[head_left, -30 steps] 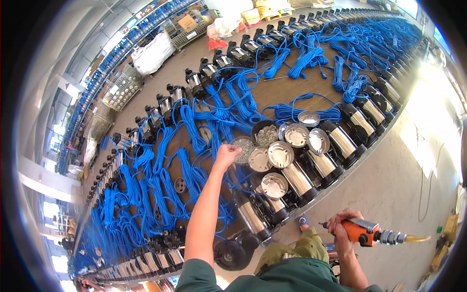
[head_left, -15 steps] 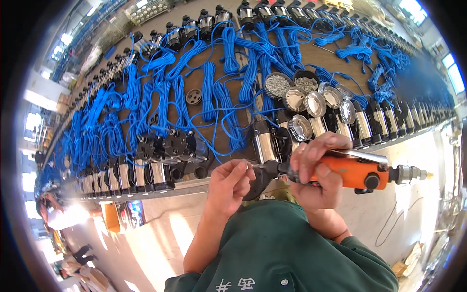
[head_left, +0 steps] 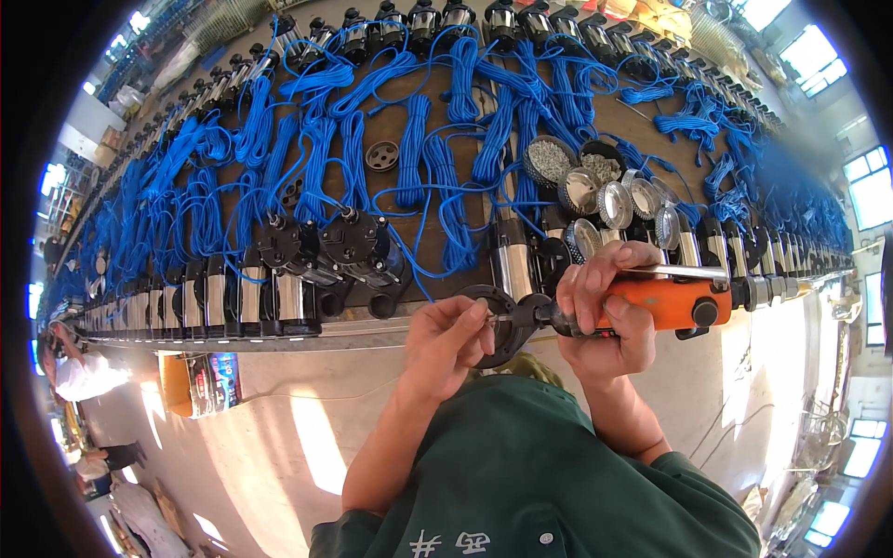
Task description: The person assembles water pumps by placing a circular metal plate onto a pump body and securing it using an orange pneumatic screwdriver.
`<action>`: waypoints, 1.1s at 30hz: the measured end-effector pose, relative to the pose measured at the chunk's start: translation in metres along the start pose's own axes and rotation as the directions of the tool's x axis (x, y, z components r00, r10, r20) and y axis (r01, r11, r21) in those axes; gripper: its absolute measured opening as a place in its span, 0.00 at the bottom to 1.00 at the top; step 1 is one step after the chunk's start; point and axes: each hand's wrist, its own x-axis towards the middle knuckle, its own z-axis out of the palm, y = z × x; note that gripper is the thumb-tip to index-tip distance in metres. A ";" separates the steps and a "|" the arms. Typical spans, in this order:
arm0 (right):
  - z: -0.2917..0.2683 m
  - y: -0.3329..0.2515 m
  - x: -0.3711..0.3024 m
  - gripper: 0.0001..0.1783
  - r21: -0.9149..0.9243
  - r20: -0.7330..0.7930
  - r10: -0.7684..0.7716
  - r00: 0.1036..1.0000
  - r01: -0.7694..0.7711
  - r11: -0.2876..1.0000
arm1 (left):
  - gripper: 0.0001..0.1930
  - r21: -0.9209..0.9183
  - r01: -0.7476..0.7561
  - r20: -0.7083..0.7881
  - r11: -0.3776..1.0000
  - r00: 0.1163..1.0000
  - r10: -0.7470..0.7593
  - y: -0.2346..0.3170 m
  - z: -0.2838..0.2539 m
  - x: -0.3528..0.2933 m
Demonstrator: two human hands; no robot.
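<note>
My right hand (head_left: 605,312) is wrapped round an orange power screwdriver (head_left: 665,305) with a metal lever along its top. The tool lies level, its bit pointing left. At the bit's tip, the thumb and fingers of my left hand (head_left: 445,344) pinch a small shiny piece that looks like a screw (head_left: 491,316). Just behind the bit is a black round plastic part (head_left: 507,346), partly covered by my left fingers and the tool. Beyond it a steel-bodied pump (head_left: 512,265) with black ends stands at the bench edge.
Coiled blue cords (head_left: 409,153) cover much of the brown bench (head_left: 442,112). Rows of pumps line its edges. Bowls of small metal parts (head_left: 549,161) and several round metal strainer caps (head_left: 615,205) sit beyond my right hand. Two black-topped pumps (head_left: 353,244) stand left.
The whole view has shifted a little. My left fingertips are still at the bit's tip, and more of the black round part shows behind them. My right hand keeps its hold on the screwdriver.
</note>
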 end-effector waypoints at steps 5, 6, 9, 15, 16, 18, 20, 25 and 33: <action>-0.006 0.010 0.002 0.19 -0.083 0.104 -0.039 0.994 0.048 0.995 | 0.12 0.474 -0.165 0.009 0.865 0.983 0.183 0.005 -0.003 0.016; -0.007 0.012 0.003 0.19 -0.110 0.115 -0.037 0.993 0.050 0.993 | 0.12 0.645 -0.266 0.069 0.716 0.954 0.292 0.006 -0.002 0.021; -0.022 0.025 0.004 0.19 -0.332 0.102 0.030 0.994 0.005 0.943 | 0.09 0.886 -0.345 0.260 0.311 0.923 0.282 0.020 -0.004 0.035; -0.036 0.050 0.007 0.18 -0.374 0.095 0.212 0.973 -0.163 0.913 | 0.14 0.922 -0.372 0.383 -0.110 0.918 0.100 0.024 -0.011 0.061; -0.037 0.055 0.006 0.18 -0.380 0.087 0.223 0.971 -0.174 0.909 | 0.18 0.933 -0.350 0.358 -0.085 0.928 0.100 0.021 -0.015 0.063; -0.034 0.060 0.007 0.17 -0.365 0.087 0.224 0.971 -0.179 0.914 | 0.15 0.927 -0.374 0.357 0.006 0.890 0.282 0.014 -0.022 0.059; -0.032 0.061 0.008 0.17 -0.402 0.114 0.247 0.962 -0.182 0.897 | 0.13 0.941 -0.316 0.233 0.123 0.865 0.445 0.008 -0.028 0.044; -0.031 0.060 0.012 0.17 -0.428 0.164 0.272 0.948 -0.180 0.886 | 0.17 0.895 -0.010 -0.262 0.446 0.798 0.543 -0.027 -0.054 -0.022; -0.029 0.064 0.012 0.17 -0.465 0.168 0.266 0.949 -0.162 0.870 | 0.22 0.820 0.053 -0.313 0.570 0.875 0.369 -0.055 -0.069 -0.031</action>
